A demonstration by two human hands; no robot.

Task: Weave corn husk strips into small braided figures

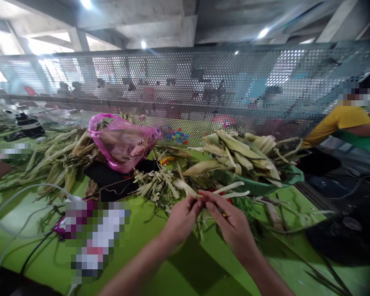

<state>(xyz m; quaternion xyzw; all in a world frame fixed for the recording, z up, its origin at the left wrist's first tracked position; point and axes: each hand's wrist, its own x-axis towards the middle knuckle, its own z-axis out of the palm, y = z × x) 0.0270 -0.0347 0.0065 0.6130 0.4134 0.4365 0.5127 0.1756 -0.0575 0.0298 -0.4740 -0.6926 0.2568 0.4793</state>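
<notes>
Above the green table, my two hands meet, fingertips close together. My left hand [181, 218] is closed, pinching a pale strip of corn husk [186, 188] that sticks up and away from its fingers. My right hand [232, 220] is closed too, around a slim yellow-and-dark tool [224, 214] that shows only in small parts; its kind is hidden by the fingers. Pale narrow husk strips [234, 188] extend just beyond the right fingers. Just past my left hand lies a heap of cut husk pieces [158, 181].
A green basket [296, 176] heaped with dry corn husks [243, 150] stands behind my right hand. Left are a pink plastic bag [123, 142], more husks [61, 160], a purple box [60, 226] and a white cable [6, 205]. Perforated metal panels [179, 82] close the table's back. A person in yellow [342, 119] sits right.
</notes>
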